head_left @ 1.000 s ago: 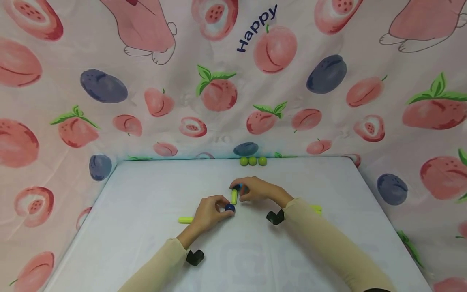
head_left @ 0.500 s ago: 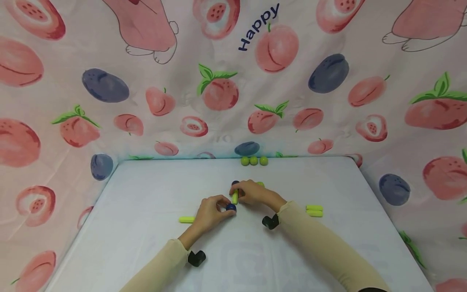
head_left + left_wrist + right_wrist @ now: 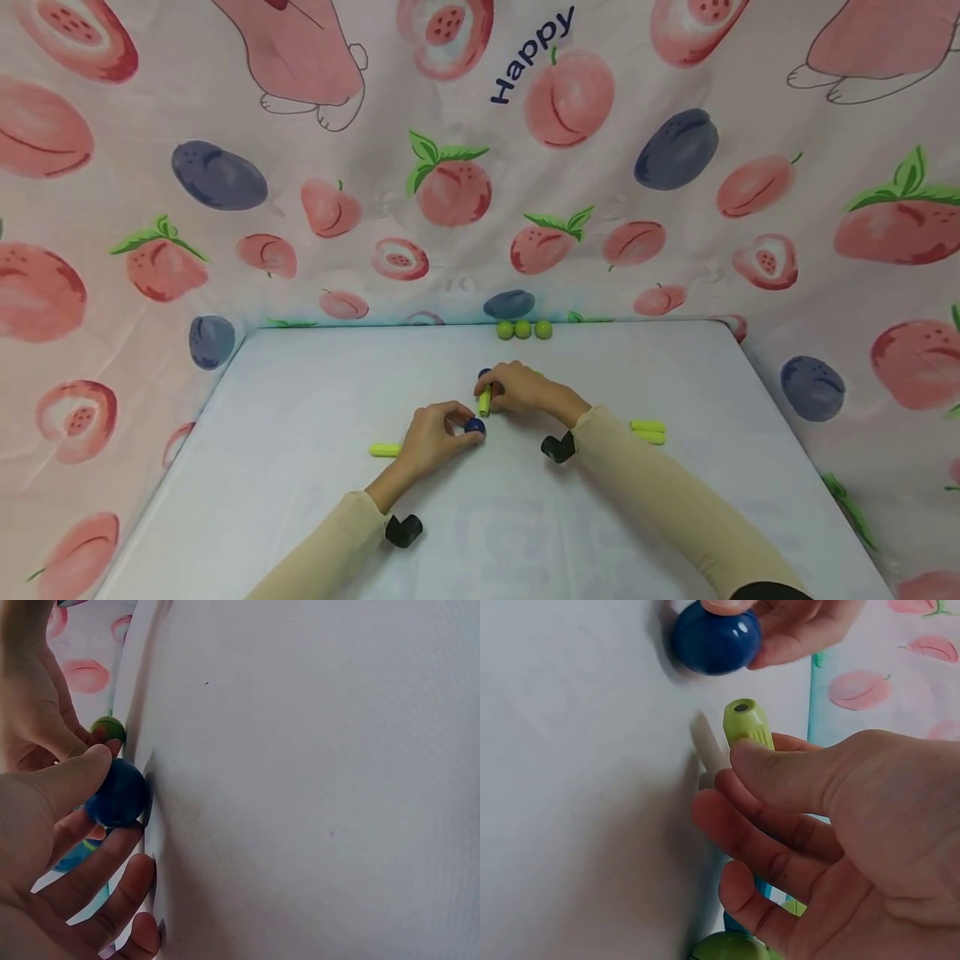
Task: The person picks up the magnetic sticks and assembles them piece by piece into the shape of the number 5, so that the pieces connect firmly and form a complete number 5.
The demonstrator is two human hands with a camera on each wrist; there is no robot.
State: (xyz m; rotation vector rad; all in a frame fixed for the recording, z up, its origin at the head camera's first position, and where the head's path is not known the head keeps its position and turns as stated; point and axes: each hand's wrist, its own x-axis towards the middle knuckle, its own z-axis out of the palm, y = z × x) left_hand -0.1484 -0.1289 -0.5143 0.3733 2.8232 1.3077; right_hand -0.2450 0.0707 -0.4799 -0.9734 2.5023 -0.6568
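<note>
My left hand (image 3: 431, 437) pinches a glossy dark blue ball (image 3: 474, 426) between thumb and fingers, low over the white table. Just beyond it, my right hand (image 3: 521, 387) pinches a yellow-green stick (image 3: 484, 404) with thumb and index finger. In the right wrist view, the stick (image 3: 744, 720) shows a dark round spot in its end, which faces the blue ball (image 3: 716, 637) across a small gap. Part of another dark blue ball (image 3: 484, 372) shows behind the right hand. Blue pieces and a green ball (image 3: 731, 947) sit beyond its fingers, partly hidden.
Three green balls (image 3: 522, 330) line the table's back edge. Two yellow-green sticks (image 3: 647, 432) lie to the right, and another stick (image 3: 384, 450) lies left, partly behind the left hand. A fruit-print cloth (image 3: 450, 192) hangs behind the white table (image 3: 322, 375).
My right hand has shifted slightly left and its thumb and finger have closed on the yellow-green stick. The sleeve has uncovered the two sticks at right. My left hand stays on the ball.
</note>
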